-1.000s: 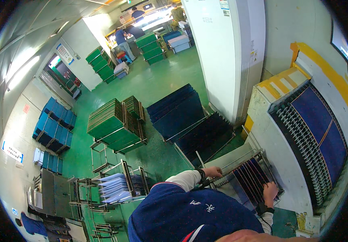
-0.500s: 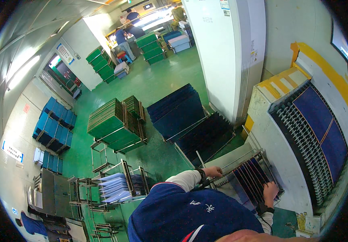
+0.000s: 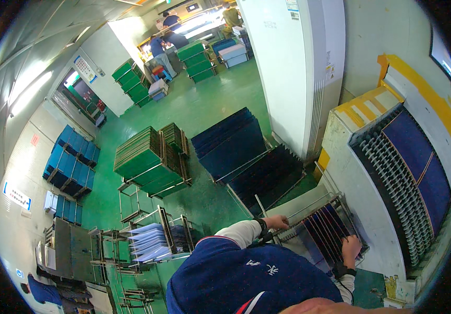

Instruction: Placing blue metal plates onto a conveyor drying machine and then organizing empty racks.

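A metal rack holding several thin dark panels (image 3: 324, 230) stands before me at the lower right, the panels upright side by side with lighter edges. My left hand (image 3: 276, 222) is at the rack's left side, by a metal bar, with its fingers curled closed. On the right side of the rack, my right hand (image 3: 350, 247) has its fingers bent closed at the panels' edge. What either hand pinches is too small to make out. Close by on the right, a roller conveyor (image 3: 393, 183) carries dark blue panels (image 3: 406, 136) with copper-coloured edges.
Beyond the rack, more dark panels (image 3: 230, 141) stand in floor racks. Green panels (image 3: 139, 162) fill a rack to their left. Pale sheets (image 3: 149, 242) lie in a metal frame at my left. A tall white cabinet (image 3: 283, 63) stands ahead; people work at a far bench.
On the conveyor, the blue panels have shifted slightly to the right, away from the rack. My hands have hardly moved.
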The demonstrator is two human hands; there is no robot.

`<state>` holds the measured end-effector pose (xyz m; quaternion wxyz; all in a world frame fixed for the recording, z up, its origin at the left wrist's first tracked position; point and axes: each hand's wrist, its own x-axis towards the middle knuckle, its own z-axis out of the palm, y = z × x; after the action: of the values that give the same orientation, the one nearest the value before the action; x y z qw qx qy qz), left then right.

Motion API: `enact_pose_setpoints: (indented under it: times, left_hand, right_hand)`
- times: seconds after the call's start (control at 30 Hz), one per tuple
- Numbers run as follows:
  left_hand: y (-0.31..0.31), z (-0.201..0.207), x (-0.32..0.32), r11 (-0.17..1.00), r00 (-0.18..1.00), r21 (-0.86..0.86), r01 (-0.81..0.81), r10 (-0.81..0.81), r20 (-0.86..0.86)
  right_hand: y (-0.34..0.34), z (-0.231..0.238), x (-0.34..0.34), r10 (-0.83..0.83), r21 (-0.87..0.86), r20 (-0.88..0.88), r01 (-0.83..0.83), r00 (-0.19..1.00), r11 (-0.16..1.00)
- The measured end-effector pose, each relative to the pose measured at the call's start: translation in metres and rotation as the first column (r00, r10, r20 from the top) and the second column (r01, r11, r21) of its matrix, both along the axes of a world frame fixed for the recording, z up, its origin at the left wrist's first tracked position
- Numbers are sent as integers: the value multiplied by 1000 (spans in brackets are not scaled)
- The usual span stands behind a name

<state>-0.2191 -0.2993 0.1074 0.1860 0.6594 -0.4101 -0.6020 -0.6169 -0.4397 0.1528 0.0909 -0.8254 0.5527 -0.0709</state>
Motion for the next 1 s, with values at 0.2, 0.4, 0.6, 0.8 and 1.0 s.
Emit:
enact_pose_setpoints:
  times: [0.2,0.4,0.6,0.8,1.0]
  left_hand:
    - [-2,-3,-1,1000,1000,19,16,-16,8]
    - [-3,4,-1,999,1000,39,17,-17,12]
    - [-2,4,-1,1000,1000,16,-4,4,-7]
    - [-2,-8,0,1000,1000,22,-3,3,4]
    - [-3,-9,-1,999,1000,28,-16,16,-6]
  right_hand:
    - [-1,3,1,10,44,-15,-9,1000,999]
    - [-2,1,-1,19,18,12,-19,1000,1000]
    - [0,1,0,40,-53,88,-36,995,998]
    - [-1,3,2,42,-57,110,-36,993,998]
    - [-2,1,-2,-1,33,11,0,1000,999]
